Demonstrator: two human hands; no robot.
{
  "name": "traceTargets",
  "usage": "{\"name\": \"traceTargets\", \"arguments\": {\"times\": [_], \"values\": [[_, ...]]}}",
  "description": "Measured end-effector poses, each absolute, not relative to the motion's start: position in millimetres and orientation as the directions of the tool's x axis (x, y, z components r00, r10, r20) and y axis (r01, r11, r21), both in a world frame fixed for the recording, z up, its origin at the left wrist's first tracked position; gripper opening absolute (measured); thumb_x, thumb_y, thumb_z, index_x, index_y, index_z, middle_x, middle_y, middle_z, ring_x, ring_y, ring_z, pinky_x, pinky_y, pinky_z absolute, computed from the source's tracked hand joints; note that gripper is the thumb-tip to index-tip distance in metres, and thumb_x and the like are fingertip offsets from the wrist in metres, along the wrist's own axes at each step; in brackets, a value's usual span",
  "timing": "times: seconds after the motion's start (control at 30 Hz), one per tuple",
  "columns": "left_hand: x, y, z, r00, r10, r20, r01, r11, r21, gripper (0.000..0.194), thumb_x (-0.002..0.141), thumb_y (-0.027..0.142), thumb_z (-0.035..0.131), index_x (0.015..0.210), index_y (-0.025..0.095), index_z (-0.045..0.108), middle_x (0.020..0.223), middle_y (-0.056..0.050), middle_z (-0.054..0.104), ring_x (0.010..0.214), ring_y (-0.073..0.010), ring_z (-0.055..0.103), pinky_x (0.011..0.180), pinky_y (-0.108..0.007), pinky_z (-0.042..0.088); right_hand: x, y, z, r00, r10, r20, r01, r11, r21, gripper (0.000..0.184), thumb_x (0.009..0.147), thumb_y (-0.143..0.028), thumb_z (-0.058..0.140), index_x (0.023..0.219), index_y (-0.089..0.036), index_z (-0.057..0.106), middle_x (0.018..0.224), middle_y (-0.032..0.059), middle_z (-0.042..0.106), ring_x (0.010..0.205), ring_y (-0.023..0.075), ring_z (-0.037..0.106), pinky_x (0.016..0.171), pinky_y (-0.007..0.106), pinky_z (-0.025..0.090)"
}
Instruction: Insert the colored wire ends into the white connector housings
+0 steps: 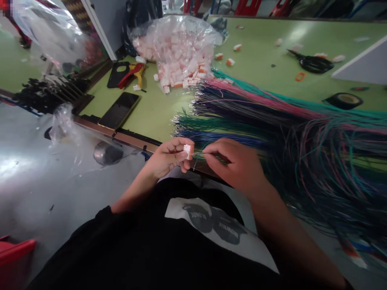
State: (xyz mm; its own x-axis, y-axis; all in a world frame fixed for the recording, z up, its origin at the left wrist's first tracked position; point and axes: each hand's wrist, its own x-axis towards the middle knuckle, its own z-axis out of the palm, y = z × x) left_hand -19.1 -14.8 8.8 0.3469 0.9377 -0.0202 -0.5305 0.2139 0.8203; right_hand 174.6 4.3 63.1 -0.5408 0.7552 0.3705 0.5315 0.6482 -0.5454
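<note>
Between the thumb and fingers of my left hand (169,156) is a small white and orange connector housing (189,152), its orange side facing right. My right hand (234,161) pinches a thin wire (198,153) whose end reaches the orange side of the housing; whether it sits inside a hole I cannot tell. Another short wire end hangs down just below, between the two hands. Beyond the hands lie bundles of blue wires (223,137), green wires (208,122) and pink wires (260,94) with metal terminals at their left ends.
A clear plastic bag (184,44) full of connector housings stands at the back. A phone (119,110), red and yellow wire strippers (132,75) and a black case (117,74) lie left. Black scissors (313,63) and black tape (344,100) lie right. Long wires drape over the table's front edge.
</note>
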Motion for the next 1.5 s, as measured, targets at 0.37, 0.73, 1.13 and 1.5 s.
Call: {"name": "traceTargets", "arguments": {"times": [0.37, 0.73, 1.13, 1.5], "values": [[-18, -16, 11, 0.327, 0.944, -0.036, -0.505, 0.207, 0.838, 0.033, 0.072, 0.028, 0.081, 0.096, 0.016, 0.062, 0.067, 0.004, 0.065, 0.053, -0.0084, 0.064, 0.047, -0.016, 0.051, 166, -6, 53, -0.414, 0.868, 0.276, 0.735, 0.497, -0.461, 0.017, 0.078, -0.022, 0.051, 0.064, -0.023, 0.058, 0.061, 0.0007, 0.057, 0.058, 0.0139, 0.052, 0.057, 0.027, 0.035], [-12, -17, 6, 0.256, 0.966, 0.027, -0.483, 0.103, 0.87, 0.032, 0.073, 0.029, 0.081, 0.095, 0.015, 0.062, 0.066, 0.005, 0.066, 0.053, -0.008, 0.065, 0.049, -0.016, 0.051, 162, -7, 52, -0.39, 0.884, 0.257, 0.729, 0.467, -0.5, 0.016, 0.074, -0.021, 0.05, 0.059, -0.022, 0.054, 0.056, 0.0003, 0.051, 0.057, 0.0138, 0.048, 0.056, 0.027, 0.033], [-10, -19, 5, 0.225, 0.972, 0.071, -0.416, 0.03, 0.909, 0.029, 0.073, 0.03, 0.08, 0.09, 0.015, 0.063, 0.066, 0.004, 0.067, 0.054, -0.0085, 0.066, 0.05, -0.017, 0.053, 155, -7, 45, -0.322, 0.92, 0.224, 0.555, 0.375, -0.743, 0.011, 0.069, -0.019, 0.05, 0.059, -0.022, 0.052, 0.056, -0.0019, 0.057, 0.051, 0.0109, 0.046, 0.052, 0.024, 0.034], [-10, -21, 4, 0.207, 0.977, 0.046, -0.387, 0.038, 0.921, 0.034, 0.071, 0.034, 0.082, 0.093, 0.015, 0.063, 0.064, 0.004, 0.068, 0.053, -0.0088, 0.065, 0.05, -0.018, 0.053, 149, -12, 36, -0.337, 0.912, 0.233, 0.569, 0.394, -0.722, 0.014, 0.071, -0.017, 0.05, 0.058, -0.021, 0.052, 0.057, -0.0018, 0.057, 0.054, 0.0106, 0.047, 0.057, 0.024, 0.036]]}}
